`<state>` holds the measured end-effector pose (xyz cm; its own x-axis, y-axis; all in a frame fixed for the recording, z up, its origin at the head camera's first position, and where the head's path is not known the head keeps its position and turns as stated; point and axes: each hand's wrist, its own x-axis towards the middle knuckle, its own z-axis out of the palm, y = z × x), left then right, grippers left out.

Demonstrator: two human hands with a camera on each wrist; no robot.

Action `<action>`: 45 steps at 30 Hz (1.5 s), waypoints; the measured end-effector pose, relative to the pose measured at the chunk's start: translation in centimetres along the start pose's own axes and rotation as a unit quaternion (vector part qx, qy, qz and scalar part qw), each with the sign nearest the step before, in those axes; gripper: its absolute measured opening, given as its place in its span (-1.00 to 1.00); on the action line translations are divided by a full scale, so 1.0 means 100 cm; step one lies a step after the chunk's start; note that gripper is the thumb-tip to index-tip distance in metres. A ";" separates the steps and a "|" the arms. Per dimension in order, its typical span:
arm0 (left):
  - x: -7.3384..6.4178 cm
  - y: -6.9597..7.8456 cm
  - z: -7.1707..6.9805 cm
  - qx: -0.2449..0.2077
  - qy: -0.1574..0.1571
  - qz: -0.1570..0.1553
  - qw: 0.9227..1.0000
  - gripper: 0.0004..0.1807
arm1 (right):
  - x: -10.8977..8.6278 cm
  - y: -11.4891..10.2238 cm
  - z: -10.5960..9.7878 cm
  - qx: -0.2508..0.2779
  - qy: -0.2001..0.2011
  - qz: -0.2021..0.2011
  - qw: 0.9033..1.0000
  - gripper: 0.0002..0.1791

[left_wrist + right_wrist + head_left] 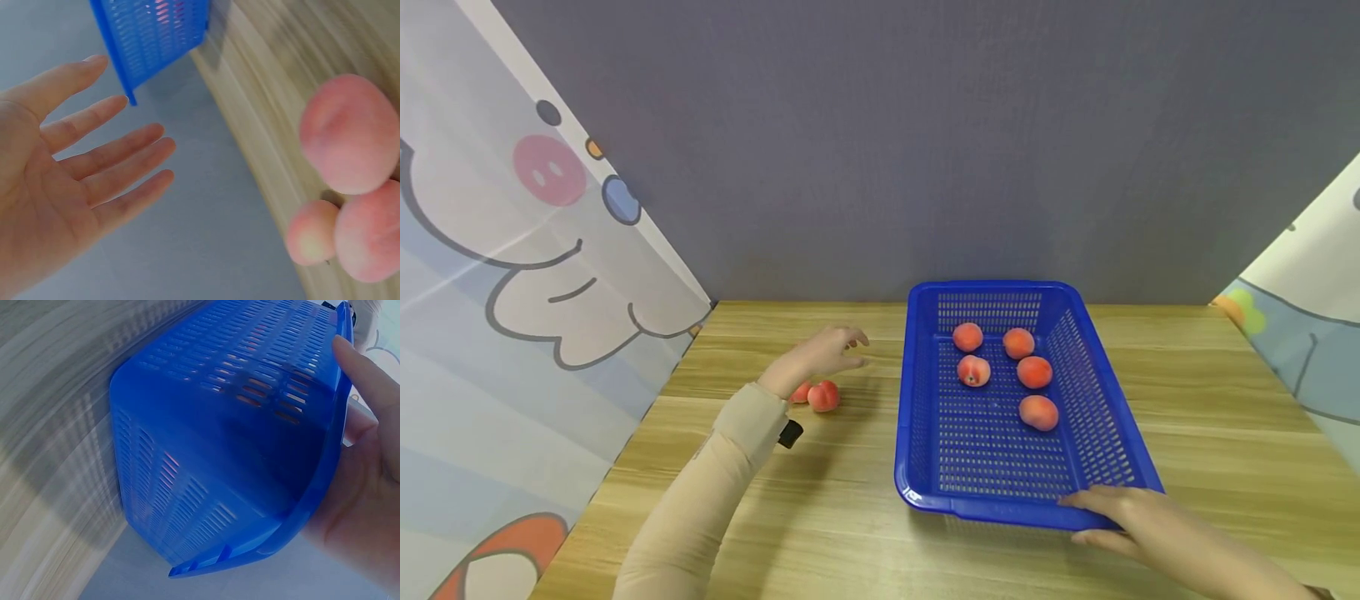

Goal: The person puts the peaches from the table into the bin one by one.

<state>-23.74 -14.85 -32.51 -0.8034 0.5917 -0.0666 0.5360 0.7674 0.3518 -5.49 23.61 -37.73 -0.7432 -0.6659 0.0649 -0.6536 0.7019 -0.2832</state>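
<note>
A blue plastic basket [917, 400] with slotted walls holds several peaches [1034, 372], spread over its floor. My right hand [1131, 521] grips the basket's rim at the near right corner, and in the right wrist view the thumb [369, 372] lies along the outside of the rim. Left of the basket, my left hand [820, 357] is in the air with its fingers spread and nothing in it. Close by that hand, peaches [824, 397] lie on the table, partly covered by the wrist in the head view; the left wrist view shows three peaches [350, 134] there.
The wooden table [850, 542] runs back to a grey upright panel [880, 150]. Cartoon-printed sheets [490, 250] hang at the left and right sides. A small black item [790, 433] sits at the left wrist, against the cuff.
</note>
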 end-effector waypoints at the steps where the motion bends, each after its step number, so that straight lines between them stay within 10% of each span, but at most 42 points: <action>1: -0.001 -0.001 0.001 -0.003 -0.001 -0.003 1.000 -0.62 | 0.000 0.000 0.000 0.001 0.000 0.000 1.000 -0.69; 27: -0.032 -0.031 0.032 -0.050 -0.038 -0.064 0.996 -0.61 | 0.001 -0.001 0.000 -0.003 0.007 -0.002 1.000 -0.70; 45: -0.033 -0.041 0.050 0.038 -0.015 -0.054 0.998 -0.65 | 0.000 0.000 0.000 -0.001 -0.002 0.006 1.000 -0.69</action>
<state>-21.97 -18.76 -38.38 -0.8496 0.5114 -0.1290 0.4662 0.8426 0.2698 -5.45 23.60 -37.74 -0.7506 -0.6582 0.0578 -0.6447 0.7104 -0.2821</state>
